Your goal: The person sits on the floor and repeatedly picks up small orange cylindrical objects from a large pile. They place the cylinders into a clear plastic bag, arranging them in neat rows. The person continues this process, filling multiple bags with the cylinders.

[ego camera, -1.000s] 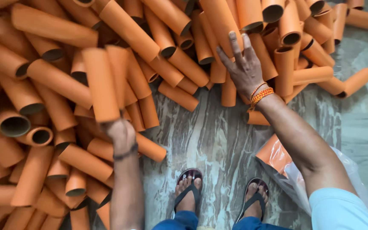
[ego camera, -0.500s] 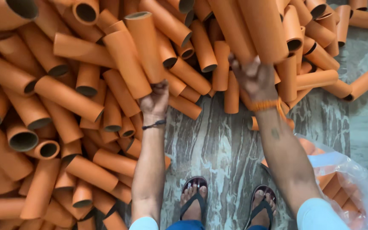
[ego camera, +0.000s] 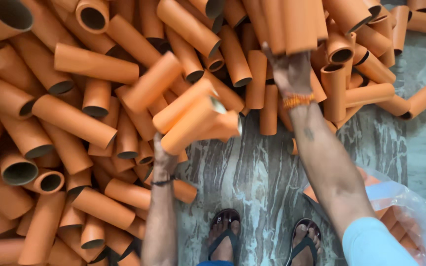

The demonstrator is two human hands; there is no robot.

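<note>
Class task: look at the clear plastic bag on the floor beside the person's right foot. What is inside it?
Through the clear plastic bag, orange shapes show, matching the orange tubes piled on the floor. The right arm and blue sleeve cover part of it, so their number cannot be seen.

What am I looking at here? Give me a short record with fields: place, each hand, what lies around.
Place: marble-patterned floor, seen from above
Left hand: lifts a bunch of orange tubes
Right hand: grips a raised bundle of orange tubes
Pile: loose orange tubes, open-ended, lying every way
Bag: clear plastic bag at lower right, orange pieces inside
Feet: in sandals
</note>
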